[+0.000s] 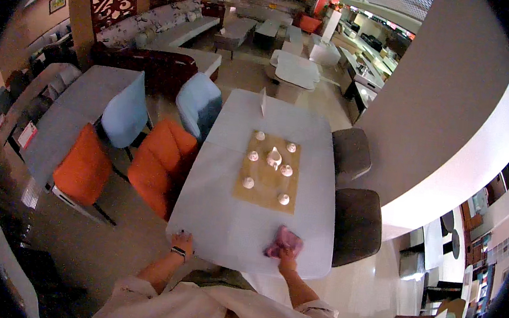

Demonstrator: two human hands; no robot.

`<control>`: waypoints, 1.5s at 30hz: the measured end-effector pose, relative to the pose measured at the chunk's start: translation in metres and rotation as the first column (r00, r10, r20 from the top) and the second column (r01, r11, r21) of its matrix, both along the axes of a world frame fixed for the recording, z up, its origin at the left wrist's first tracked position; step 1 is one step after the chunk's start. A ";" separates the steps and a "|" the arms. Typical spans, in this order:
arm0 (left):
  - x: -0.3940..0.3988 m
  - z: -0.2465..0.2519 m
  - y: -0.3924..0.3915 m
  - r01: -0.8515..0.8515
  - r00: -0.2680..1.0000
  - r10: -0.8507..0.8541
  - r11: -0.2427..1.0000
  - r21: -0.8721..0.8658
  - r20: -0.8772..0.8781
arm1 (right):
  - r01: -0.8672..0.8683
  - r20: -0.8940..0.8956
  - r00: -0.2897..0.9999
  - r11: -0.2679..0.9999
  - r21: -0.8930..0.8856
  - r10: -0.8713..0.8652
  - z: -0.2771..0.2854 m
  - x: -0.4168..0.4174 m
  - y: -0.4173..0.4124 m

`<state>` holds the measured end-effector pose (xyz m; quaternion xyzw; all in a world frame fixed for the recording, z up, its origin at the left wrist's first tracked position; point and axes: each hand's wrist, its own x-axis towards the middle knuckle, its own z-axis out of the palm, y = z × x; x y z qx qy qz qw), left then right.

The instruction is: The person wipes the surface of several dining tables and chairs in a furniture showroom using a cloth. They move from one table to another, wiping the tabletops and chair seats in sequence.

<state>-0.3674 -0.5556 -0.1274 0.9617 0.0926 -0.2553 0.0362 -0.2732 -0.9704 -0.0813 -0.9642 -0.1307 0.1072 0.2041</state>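
My right hand [288, 261] presses a crumpled pink cloth [287, 242] onto the near right part of a pale dining table [223, 219]. At the table's near left corner rests my left hand [182, 244], its fingers spread on the top and nothing seen in it; a band is on the wrist. Beyond the hands, a tan mat [265, 195] lies on the table. On it stand a small white pitcher [274, 158] and several small white cups or lidded pieces, one of them [283, 199] near the mat's close edge.
Orange [160, 165] and light blue [198, 103] chairs stand along the left side, dark chairs [357, 225] along the right. An upright card [264, 102] stands at the table's far end. A thick pillar [438, 97] rises at right. Another table [79, 100] is at left.
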 end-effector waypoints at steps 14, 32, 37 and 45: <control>-0.009 -0.008 -0.005 -0.073 0.997 0.073 0.996 -0.056 -0.010 | -0.632 0.153 0.771 0.773 0.063 0.618 -0.069 0.041 0.150; 0.029 -0.029 -0.041 -0.396 0.918 0.396 0.918 -0.016 -0.030 | -0.123 0.139 0.978 0.970 -0.210 0.154 -0.048 0.122 0.034; 0.030 -0.026 -0.040 -0.413 0.906 0.404 0.909 -0.051 -0.126 | -0.509 0.081 0.861 0.848 0.150 0.502 -0.078 0.095 0.090; 0.028 -0.015 -0.043 -0.525 0.850 0.523 0.850 -0.044 -0.059 | -0.677 -0.214 0.649 0.682 0.277 0.730 -0.008 0.034 0.121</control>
